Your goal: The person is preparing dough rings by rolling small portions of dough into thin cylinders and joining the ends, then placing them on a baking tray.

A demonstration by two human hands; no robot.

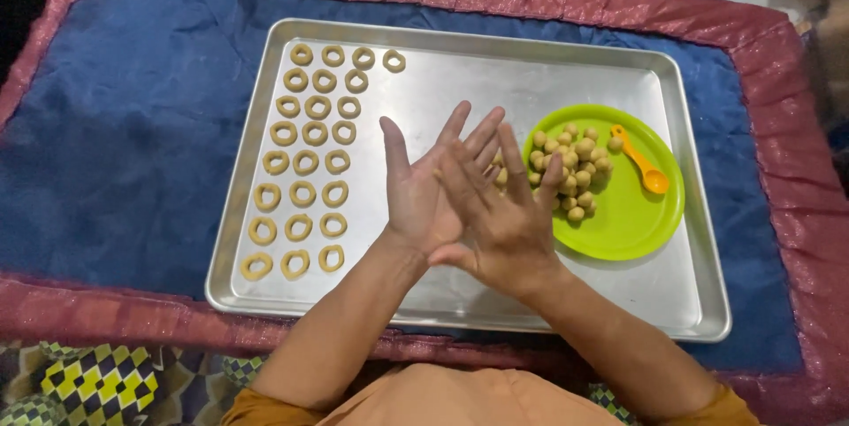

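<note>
Head view: two hands are pressing palm to palm, left hand (416, 191) under right hand (500, 205), fingers spread; whether dough is lying between them cannot be told. Soft, light dough balls (570, 169) are heaping on a green plate (632, 222), best pinched gently. Fragile dough rings (305, 161) are lining the metal tray (460, 81).

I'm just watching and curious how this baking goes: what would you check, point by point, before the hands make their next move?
1. Dough between the palms: left hand and right hand are pressed flat together; what lies between them: cannot tell.
2. Space on the metal tray for more rings: ok, bare area beside the rows.
3. Dough rings in tidy rows, apart: ok.
4. Supply of dough balls on the green plate: ok, a pile there.
5. Orange spoon clear of the hands: ok, on the plate.
</note>
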